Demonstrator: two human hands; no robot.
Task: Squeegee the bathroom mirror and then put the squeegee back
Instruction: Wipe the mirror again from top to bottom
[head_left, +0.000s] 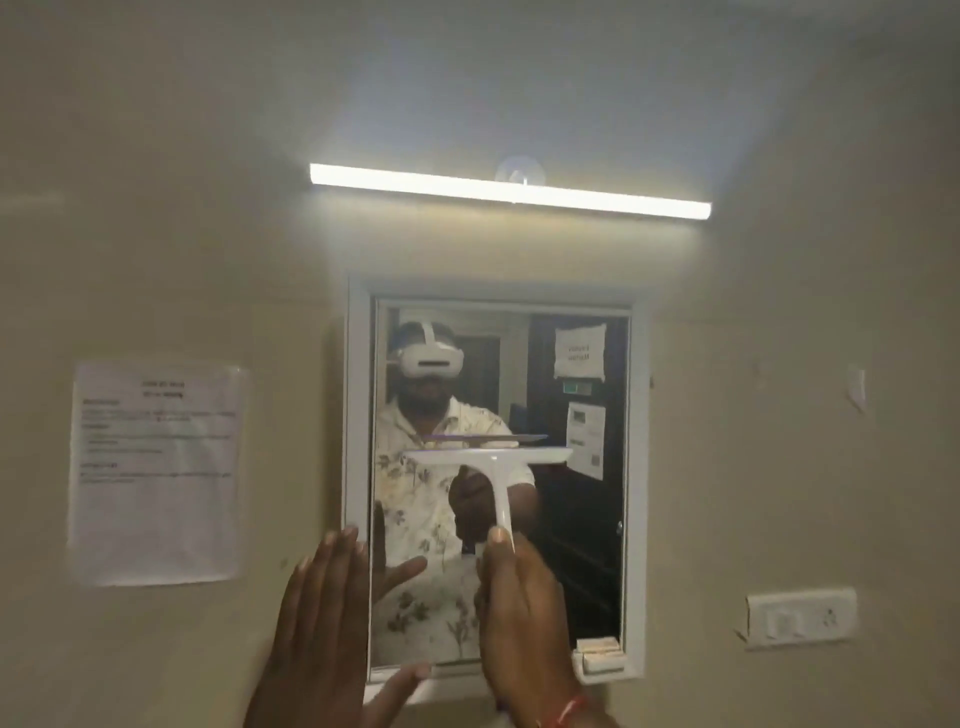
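The mirror (576, 561) hangs on the wall in a white frame (357, 415). A white T-shaped squeegee (491, 460) lies against the glass at mid-height, blade on top and level, handle pointing down. My right hand (524, 618) grips the lower end of that handle. My left hand (322, 623) is flat, fingers apart, pressed on the frame's left edge near the bottom corner. The glass reflects a person in a patterned shirt with a white headset.
A lit tube light (509, 189) runs above the mirror, with a clear suction hook (519, 171) just over it. A paper notice (156, 473) is stuck to the wall on the left. A white switch plate (800, 618) sits at lower right.
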